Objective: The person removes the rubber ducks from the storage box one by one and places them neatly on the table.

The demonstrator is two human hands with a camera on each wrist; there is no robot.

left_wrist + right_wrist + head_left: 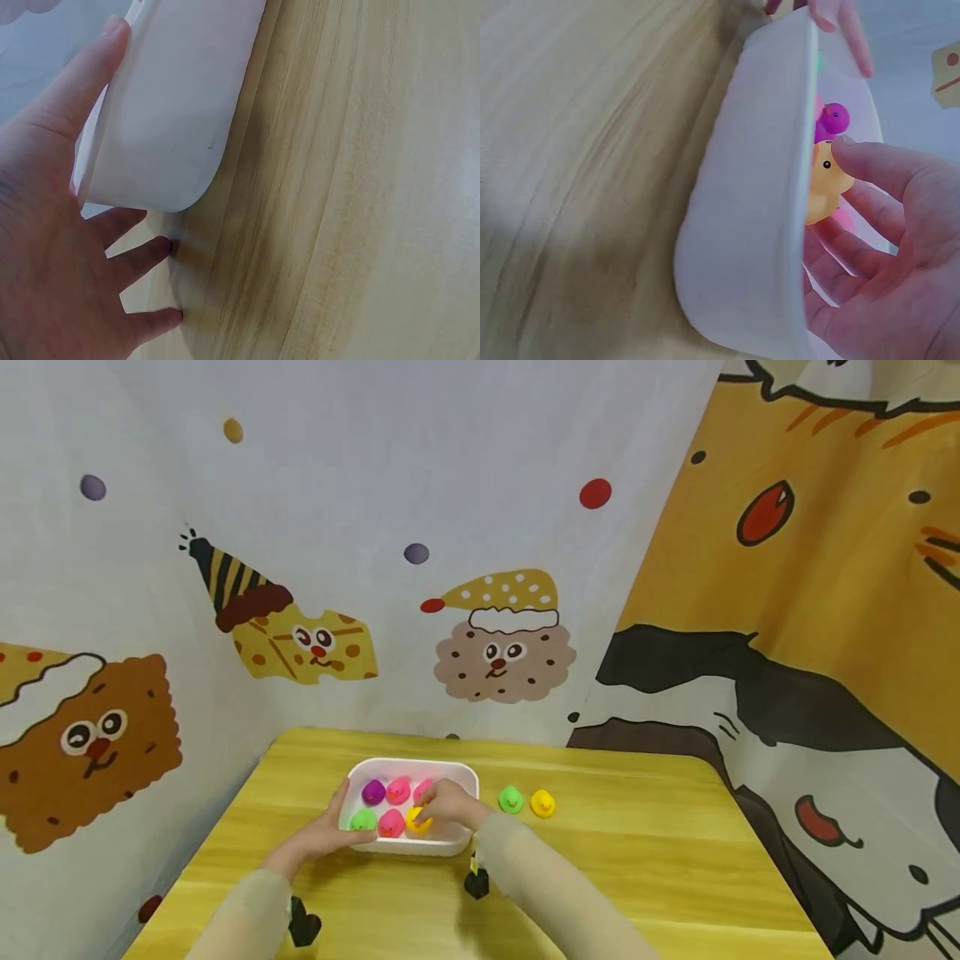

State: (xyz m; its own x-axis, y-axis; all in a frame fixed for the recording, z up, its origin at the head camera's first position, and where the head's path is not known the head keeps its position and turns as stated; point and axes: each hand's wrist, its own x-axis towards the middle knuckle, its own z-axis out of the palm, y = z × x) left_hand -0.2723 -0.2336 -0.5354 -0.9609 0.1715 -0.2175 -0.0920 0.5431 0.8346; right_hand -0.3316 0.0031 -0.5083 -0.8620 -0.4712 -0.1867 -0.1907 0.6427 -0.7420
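Note:
A white plastic tray (408,848) holds several small rubber ducks. Among them are a purple duck (372,792), a green duck (363,820) and pink ducks such as the one (391,823) in the near row. My left hand (324,833) rests at the tray's near left corner, its thumb (90,75) along the rim and its other fingers spread outside the end. Inside the tray, my right hand (453,803) pinches a yellow rubber duck (826,184) between thumb and fingers. Whether that duck touches the tray floor I cannot tell.
To the right of the tray, a green duck (511,799) and another yellow duck (543,803) stand on the wooden table (637,860). Printed curtains (495,527) hang behind and beside the table.

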